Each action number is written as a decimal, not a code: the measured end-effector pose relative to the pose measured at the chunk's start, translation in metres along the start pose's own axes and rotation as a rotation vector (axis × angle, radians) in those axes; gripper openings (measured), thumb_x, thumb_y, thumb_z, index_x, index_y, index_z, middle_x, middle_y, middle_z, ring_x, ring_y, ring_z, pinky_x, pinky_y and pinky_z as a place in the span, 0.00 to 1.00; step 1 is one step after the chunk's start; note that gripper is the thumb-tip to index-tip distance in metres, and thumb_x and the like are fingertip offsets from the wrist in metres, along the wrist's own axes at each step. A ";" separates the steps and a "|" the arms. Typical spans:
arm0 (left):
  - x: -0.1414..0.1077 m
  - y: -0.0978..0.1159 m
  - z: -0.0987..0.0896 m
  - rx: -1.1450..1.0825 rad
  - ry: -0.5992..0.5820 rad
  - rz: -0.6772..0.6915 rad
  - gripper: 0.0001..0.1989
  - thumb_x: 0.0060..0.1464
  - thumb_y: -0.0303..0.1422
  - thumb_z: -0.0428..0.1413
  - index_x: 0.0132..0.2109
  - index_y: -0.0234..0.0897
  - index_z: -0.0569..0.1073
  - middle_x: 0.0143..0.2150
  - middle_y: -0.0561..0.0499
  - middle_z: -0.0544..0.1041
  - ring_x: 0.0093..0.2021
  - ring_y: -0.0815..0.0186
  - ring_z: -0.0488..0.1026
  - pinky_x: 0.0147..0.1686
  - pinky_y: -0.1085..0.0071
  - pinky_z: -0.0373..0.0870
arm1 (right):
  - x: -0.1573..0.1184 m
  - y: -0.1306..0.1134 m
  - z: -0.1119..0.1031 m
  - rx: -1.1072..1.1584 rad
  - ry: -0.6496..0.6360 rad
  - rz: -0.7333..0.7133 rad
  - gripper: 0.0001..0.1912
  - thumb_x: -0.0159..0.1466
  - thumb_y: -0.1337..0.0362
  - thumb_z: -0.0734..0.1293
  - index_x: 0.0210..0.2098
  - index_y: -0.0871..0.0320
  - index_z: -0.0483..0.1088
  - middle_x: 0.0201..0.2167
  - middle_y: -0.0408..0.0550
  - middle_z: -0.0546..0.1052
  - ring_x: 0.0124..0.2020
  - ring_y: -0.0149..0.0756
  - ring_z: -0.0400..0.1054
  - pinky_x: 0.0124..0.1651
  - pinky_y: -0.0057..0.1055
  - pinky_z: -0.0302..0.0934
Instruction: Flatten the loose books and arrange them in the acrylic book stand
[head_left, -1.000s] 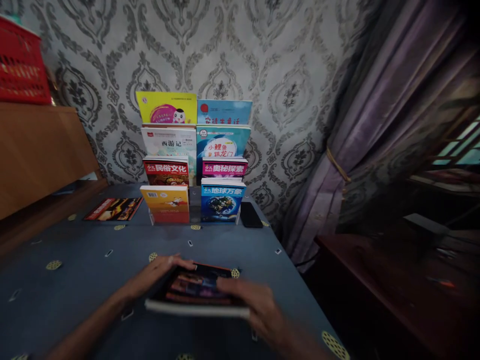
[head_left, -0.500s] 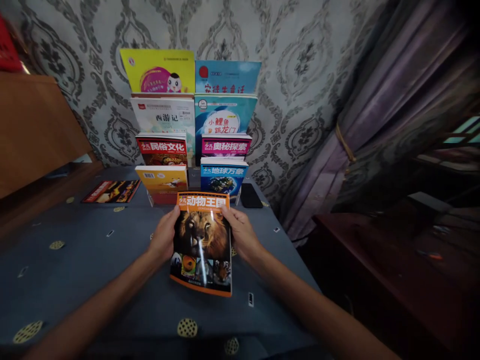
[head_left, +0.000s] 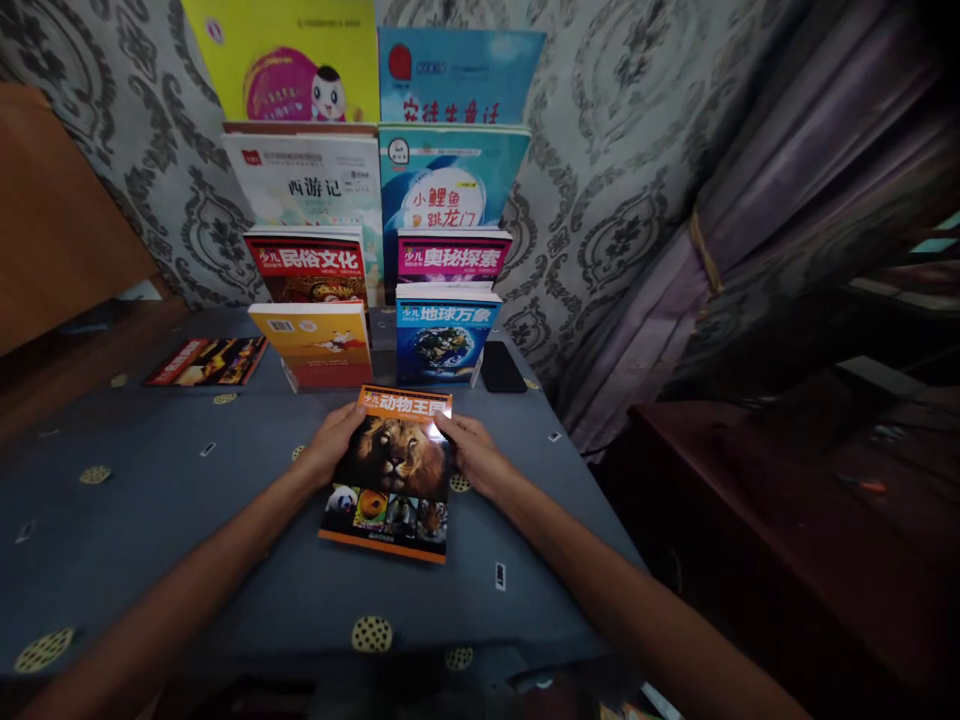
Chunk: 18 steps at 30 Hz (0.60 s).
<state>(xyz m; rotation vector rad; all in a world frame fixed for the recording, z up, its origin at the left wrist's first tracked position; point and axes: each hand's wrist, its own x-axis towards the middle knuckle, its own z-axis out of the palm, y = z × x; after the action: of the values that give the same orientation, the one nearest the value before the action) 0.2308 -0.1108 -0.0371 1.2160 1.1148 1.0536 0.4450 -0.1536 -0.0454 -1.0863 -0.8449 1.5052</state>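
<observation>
A book with a lion on its black and orange cover [head_left: 397, 460] is held between both hands, cover facing up toward me. My left hand [head_left: 335, 440] grips its upper left edge, and my right hand [head_left: 480, 452] grips the upper right edge, thumbs on the cover. Just beyond it stand a yellow and orange book [head_left: 315, 345] on the left and a blue book with a globe [head_left: 446, 340] on the right. Behind these rise a red book [head_left: 307, 265] and a magenta book [head_left: 454, 255].
Taller books stand at the back: a white one [head_left: 307, 180], a teal one [head_left: 457, 180], a yellow-green one [head_left: 292, 60] and a blue one [head_left: 461, 75]. A dark book [head_left: 206, 362] lies flat at left. A black phone [head_left: 502, 367] rests right of the globe book on the grey tablecloth [head_left: 247, 570].
The lion book has tipped flatter and sits slightly lower toward the tablecloth, still in both hands. My view has shifted, so the standing books look larger and higher.
</observation>
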 end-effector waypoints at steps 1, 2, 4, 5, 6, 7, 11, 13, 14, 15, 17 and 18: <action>0.004 0.000 -0.005 0.087 -0.024 0.038 0.25 0.44 0.52 0.64 0.40 0.35 0.76 0.34 0.49 0.82 0.36 0.59 0.77 0.40 0.66 0.73 | 0.000 0.000 -0.003 -0.033 -0.010 0.002 0.23 0.46 0.46 0.79 0.29 0.58 0.75 0.26 0.43 0.80 0.24 0.31 0.72 0.24 0.24 0.65; 0.006 0.000 -0.011 0.186 -0.032 0.082 0.24 0.46 0.51 0.63 0.42 0.36 0.75 0.33 0.50 0.81 0.35 0.61 0.76 0.39 0.67 0.72 | 0.000 -0.001 -0.005 -0.066 -0.022 0.000 0.23 0.46 0.48 0.79 0.30 0.58 0.75 0.26 0.42 0.79 0.23 0.29 0.71 0.22 0.22 0.64; 0.007 0.001 -0.020 0.416 -0.006 0.199 0.22 0.50 0.46 0.61 0.47 0.38 0.73 0.33 0.52 0.78 0.34 0.63 0.74 0.40 0.67 0.70 | 0.000 -0.002 -0.008 -0.118 -0.035 -0.006 0.21 0.48 0.51 0.79 0.34 0.58 0.74 0.25 0.40 0.78 0.21 0.27 0.69 0.20 0.20 0.63; 0.006 0.002 -0.023 0.541 0.016 0.266 0.21 0.52 0.43 0.59 0.50 0.38 0.71 0.35 0.51 0.78 0.36 0.62 0.74 0.42 0.66 0.70 | 0.001 -0.003 -0.010 -0.134 -0.034 -0.007 0.21 0.49 0.53 0.78 0.36 0.57 0.73 0.24 0.39 0.78 0.20 0.26 0.69 0.20 0.20 0.64; 0.003 0.003 -0.024 0.667 0.036 0.332 0.19 0.55 0.41 0.57 0.52 0.39 0.70 0.39 0.50 0.77 0.39 0.61 0.74 0.45 0.65 0.69 | 0.001 -0.004 -0.012 -0.144 -0.027 -0.004 0.20 0.51 0.55 0.77 0.37 0.57 0.72 0.23 0.37 0.76 0.19 0.25 0.68 0.20 0.20 0.65; -0.001 0.005 -0.023 0.789 0.050 0.392 0.18 0.57 0.39 0.54 0.53 0.38 0.69 0.44 0.47 0.76 0.44 0.59 0.73 0.49 0.62 0.68 | 0.001 -0.005 -0.013 -0.150 -0.014 0.003 0.19 0.52 0.57 0.77 0.39 0.56 0.71 0.22 0.36 0.75 0.18 0.25 0.67 0.20 0.21 0.66; -0.024 0.012 -0.002 1.106 -0.027 0.514 0.13 0.64 0.35 0.48 0.52 0.37 0.69 0.51 0.43 0.72 0.53 0.56 0.68 0.55 0.57 0.65 | 0.004 -0.009 -0.018 -0.154 0.009 0.049 0.16 0.58 0.61 0.74 0.42 0.54 0.67 0.19 0.33 0.71 0.17 0.26 0.68 0.22 0.25 0.71; -0.036 0.014 0.014 1.148 -0.114 0.529 0.14 0.66 0.38 0.47 0.52 0.36 0.69 0.51 0.43 0.72 0.53 0.56 0.68 0.55 0.56 0.66 | 0.005 -0.011 -0.019 -0.150 0.012 0.066 0.14 0.60 0.61 0.72 0.42 0.54 0.67 0.19 0.33 0.71 0.16 0.27 0.69 0.22 0.25 0.72; -0.041 0.015 0.021 1.160 -0.151 0.519 0.15 0.67 0.40 0.46 0.52 0.36 0.69 0.51 0.42 0.72 0.53 0.55 0.69 0.54 0.56 0.67 | 0.005 -0.012 -0.019 -0.146 0.014 0.074 0.13 0.61 0.61 0.72 0.42 0.54 0.66 0.18 0.34 0.71 0.16 0.27 0.69 0.21 0.25 0.71; -0.046 0.016 0.029 1.170 -0.184 0.503 0.16 0.67 0.41 0.46 0.53 0.36 0.68 0.51 0.42 0.73 0.53 0.54 0.69 0.54 0.55 0.67 | 0.005 -0.012 -0.019 -0.141 0.014 0.082 0.12 0.62 0.60 0.71 0.42 0.54 0.66 0.18 0.34 0.72 0.16 0.28 0.70 0.21 0.25 0.71; -0.053 0.016 0.041 1.191 -0.238 0.475 0.19 0.67 0.45 0.47 0.55 0.37 0.68 0.52 0.41 0.74 0.55 0.51 0.70 0.55 0.52 0.66 | 0.004 -0.014 -0.017 -0.137 0.006 0.096 0.11 0.63 0.60 0.70 0.41 0.55 0.66 0.18 0.35 0.72 0.16 0.29 0.71 0.21 0.25 0.71; -0.056 0.015 0.046 1.200 -0.258 0.468 0.21 0.66 0.46 0.47 0.56 0.37 0.67 0.53 0.41 0.74 0.56 0.50 0.69 0.56 0.50 0.65 | 0.004 -0.015 -0.017 -0.140 -0.002 0.100 0.10 0.64 0.59 0.70 0.41 0.55 0.66 0.17 0.36 0.73 0.16 0.30 0.71 0.21 0.25 0.71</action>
<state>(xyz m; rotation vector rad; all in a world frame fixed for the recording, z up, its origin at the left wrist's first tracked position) 0.2673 -0.1716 -0.0169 2.5681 1.3025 0.4394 0.4656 -0.1477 -0.0382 -1.2459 -0.9204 1.5481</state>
